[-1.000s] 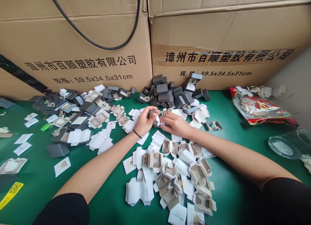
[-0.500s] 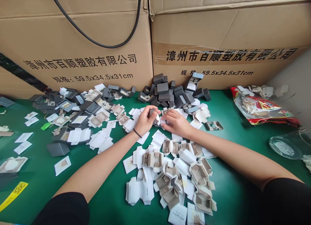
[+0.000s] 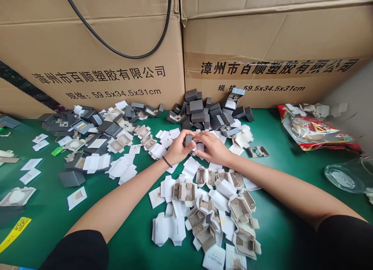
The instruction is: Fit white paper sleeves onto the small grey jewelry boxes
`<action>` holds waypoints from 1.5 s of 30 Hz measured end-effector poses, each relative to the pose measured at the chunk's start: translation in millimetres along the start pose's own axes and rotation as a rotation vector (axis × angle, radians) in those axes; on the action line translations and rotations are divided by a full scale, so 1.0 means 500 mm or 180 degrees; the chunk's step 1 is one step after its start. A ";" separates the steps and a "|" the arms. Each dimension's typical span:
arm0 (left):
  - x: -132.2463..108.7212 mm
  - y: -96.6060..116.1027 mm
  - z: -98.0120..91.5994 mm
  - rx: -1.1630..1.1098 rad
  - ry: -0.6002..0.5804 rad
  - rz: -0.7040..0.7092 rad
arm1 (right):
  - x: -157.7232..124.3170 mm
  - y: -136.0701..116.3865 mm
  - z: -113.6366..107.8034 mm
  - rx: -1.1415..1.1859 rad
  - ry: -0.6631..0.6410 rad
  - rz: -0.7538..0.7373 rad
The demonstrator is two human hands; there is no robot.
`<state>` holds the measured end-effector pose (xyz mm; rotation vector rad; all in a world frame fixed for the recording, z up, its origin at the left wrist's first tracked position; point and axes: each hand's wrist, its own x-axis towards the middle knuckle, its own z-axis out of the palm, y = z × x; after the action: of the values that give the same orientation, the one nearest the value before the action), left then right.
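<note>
A small dark grey jewellery box (image 3: 189, 139) is held up between my two hands, a little above the table. My left hand (image 3: 180, 148) is closed round its left side, with the thumb in front. From the right, my right hand (image 3: 213, 148) bends its fingers over the box's other side; the fingertips are partly hidden. White paper cards and folded liners (image 3: 190, 167) lie right under the hands. Closer to me spreads a heap of torn white and grey card inserts (image 3: 204, 227).
Behind my hands stands a pile of grey boxes (image 3: 196, 106), against large cartons (image 3: 116, 40). More boxes and inserts (image 3: 119, 141) cover the left side. At right lie a metal-looking bracket (image 3: 258, 151), a red food packet (image 3: 317, 130) and a clear plastic cup (image 3: 344, 176).
The white piece seen between my hands no longer shows there; the grey box's face is turned into view. My right fingers have moved over the box. The view has shifted slightly.
</note>
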<state>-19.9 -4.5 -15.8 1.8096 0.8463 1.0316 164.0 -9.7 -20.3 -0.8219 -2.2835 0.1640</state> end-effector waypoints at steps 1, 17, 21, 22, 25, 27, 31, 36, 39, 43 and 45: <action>-0.001 0.000 0.000 0.0007 0.0005 -0.0003 | 0.000 0.000 0.000 -0.0013 -0.0046 -0.0061; -0.001 0.003 0.000 0.0173 0.0022 0.0083 | 0.004 -0.005 -0.006 0.0070 -0.0174 -0.0098; -0.001 0.005 0.000 0.0249 0.0023 0.0068 | 0.000 0.002 0.000 0.0080 -0.0117 -0.0128; -0.001 0.005 0.000 0.0246 0.0027 0.0056 | 0.000 0.003 0.002 0.0081 -0.0108 -0.0156; 0.000 0.004 -0.001 0.0200 0.0052 0.0006 | 0.000 0.006 0.004 0.0092 -0.0077 -0.0219; 0.001 0.002 -0.001 0.0163 0.0079 -0.0019 | 0.002 0.007 0.004 0.0102 -0.0059 -0.0214; 0.001 -0.004 -0.001 0.0104 0.0091 -0.0030 | 0.003 0.007 0.004 0.0061 -0.0107 -0.0212; 0.001 -0.007 -0.001 0.0143 0.0084 -0.0025 | 0.003 0.006 0.004 -0.0122 -0.0228 -0.0249; 0.002 -0.005 -0.001 0.0151 0.0096 -0.0014 | 0.002 0.006 0.003 -0.0202 -0.0201 -0.0309; 0.002 0.000 -0.001 0.0148 0.0047 0.0000 | 0.000 0.006 0.000 -0.0164 -0.0121 -0.0369; 0.002 0.001 -0.001 0.0155 0.0028 0.0005 | 0.000 0.005 -0.001 -0.0121 -0.0096 -0.0384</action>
<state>-19.9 -3.6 -14.7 1.8478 0.8824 1.0287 165.3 -7.7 -20.9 -0.7027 -2.3632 0.0791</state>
